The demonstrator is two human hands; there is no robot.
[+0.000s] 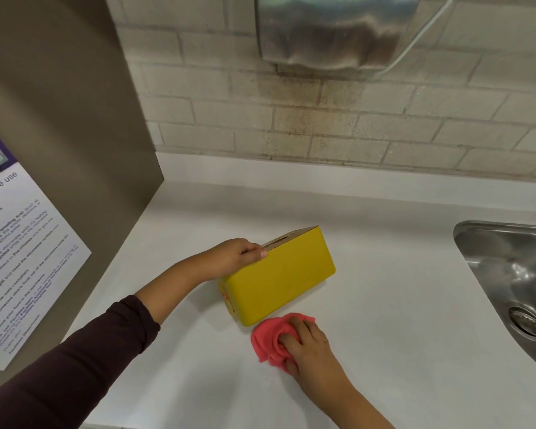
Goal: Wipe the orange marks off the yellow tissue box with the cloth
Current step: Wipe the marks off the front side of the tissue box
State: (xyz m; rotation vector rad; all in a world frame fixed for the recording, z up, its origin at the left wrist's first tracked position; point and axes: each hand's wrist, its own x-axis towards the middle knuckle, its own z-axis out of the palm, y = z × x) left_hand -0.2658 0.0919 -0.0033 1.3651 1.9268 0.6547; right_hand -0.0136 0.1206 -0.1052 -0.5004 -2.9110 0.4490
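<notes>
A yellow tissue box (279, 277) stands on the white counter (384, 289), tilted so its slotted top faces away from me. My left hand (235, 255) grips its upper left edge, thumb on the yellow face. Orange marks (228, 300) show on the box's short near-left end. My right hand (307, 345) holds a bunched pink cloth (270, 339) on the counter just in front of the box's near corner, close to it but apart from the marks.
A steel sink (514, 286) is sunk into the counter at the right. A brown panel with a printed notice (22, 243) rises at the left. A metal dispenser (331, 32) hangs on the tiled wall behind.
</notes>
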